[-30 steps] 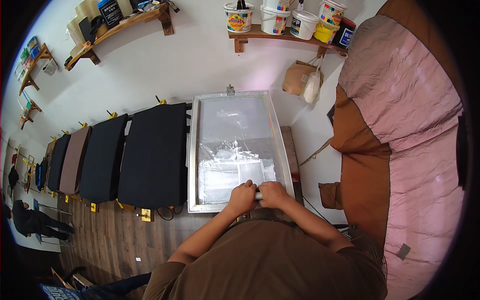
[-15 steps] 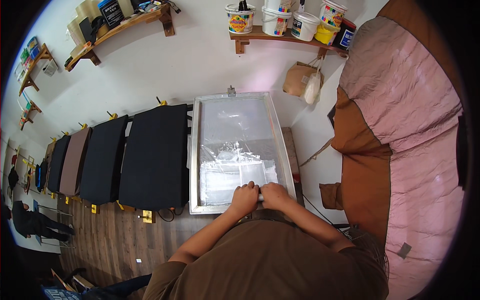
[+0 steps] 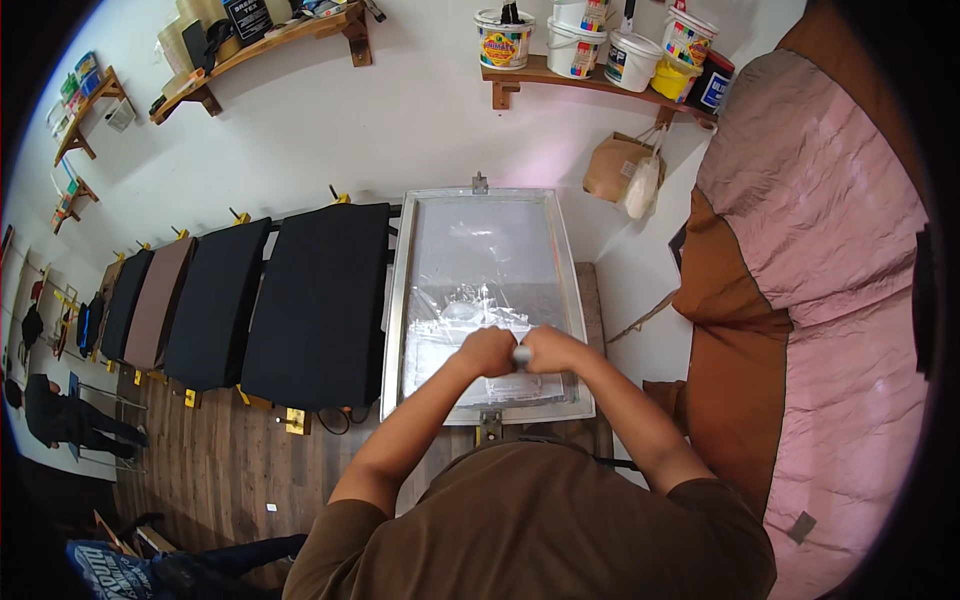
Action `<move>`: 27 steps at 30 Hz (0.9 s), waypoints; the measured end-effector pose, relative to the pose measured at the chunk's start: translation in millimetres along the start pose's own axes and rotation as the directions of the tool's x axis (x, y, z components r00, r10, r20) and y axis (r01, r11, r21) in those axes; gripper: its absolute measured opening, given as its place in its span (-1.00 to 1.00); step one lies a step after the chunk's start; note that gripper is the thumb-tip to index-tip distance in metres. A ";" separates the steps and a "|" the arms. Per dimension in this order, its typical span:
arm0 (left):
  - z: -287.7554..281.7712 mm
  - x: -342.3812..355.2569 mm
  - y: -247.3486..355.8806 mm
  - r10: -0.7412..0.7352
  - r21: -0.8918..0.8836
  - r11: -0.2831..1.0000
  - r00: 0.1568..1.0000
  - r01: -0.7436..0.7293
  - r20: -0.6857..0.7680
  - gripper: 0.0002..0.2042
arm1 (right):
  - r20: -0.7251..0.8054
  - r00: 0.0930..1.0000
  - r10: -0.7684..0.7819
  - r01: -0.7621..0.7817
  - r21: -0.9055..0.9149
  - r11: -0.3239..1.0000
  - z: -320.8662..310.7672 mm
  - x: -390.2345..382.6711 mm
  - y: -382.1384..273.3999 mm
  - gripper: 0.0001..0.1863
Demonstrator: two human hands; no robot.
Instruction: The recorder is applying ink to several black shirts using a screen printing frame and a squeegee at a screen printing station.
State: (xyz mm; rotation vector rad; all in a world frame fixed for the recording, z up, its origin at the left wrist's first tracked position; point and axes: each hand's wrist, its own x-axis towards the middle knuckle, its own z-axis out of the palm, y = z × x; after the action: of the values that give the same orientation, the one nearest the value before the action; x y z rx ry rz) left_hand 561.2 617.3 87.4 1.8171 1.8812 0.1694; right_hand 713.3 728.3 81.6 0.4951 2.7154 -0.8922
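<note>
A metal-framed printing screen (image 3: 402, 270) lies in front of me, with pale mesh and shiny white ink (image 3: 440, 350) smeared over its nearer half. Above that inked part, my left hand (image 3: 487, 351) and my right hand (image 3: 549, 350) are side by side, both closed in fists round a squeegee (image 3: 521, 356). Only a short light-grey piece of its handle shows between them. My hands and forearms hide the rest, so I cannot tell whether its blade touches the mesh. A metal clamp (image 3: 489, 425) grips the screen's near edge and another clamp (image 3: 480, 183) sits at its far edge.
Black padded boards (image 3: 318, 305) and a brown one (image 3: 162, 305) run off to the left. Paint buckets (image 3: 574, 50) stand on a wall shelf (image 3: 560, 78). Pink and brown fabric (image 3: 820, 230) hangs at right. A person in dark clothes (image 3: 70, 415) stands far left.
Both fists have moved away from my body along the screen, still round the squeegee. The near clamp has come into sight. The whole view has shifted slightly.
</note>
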 end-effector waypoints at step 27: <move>58.8 -1.0 -22.2 0.214 0.114 0.976 0.893 -0.183 -0.397 -0.83 | -0.438 0.897 -0.062 0.004 -0.132 0.991 57.4 5.4 19.1 -0.70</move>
State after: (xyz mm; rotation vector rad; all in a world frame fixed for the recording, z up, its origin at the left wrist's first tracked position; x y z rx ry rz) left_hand 567.2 599.1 27.6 2.1560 1.9847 0.6021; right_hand 722.7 709.2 24.8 0.7002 3.1736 -0.6689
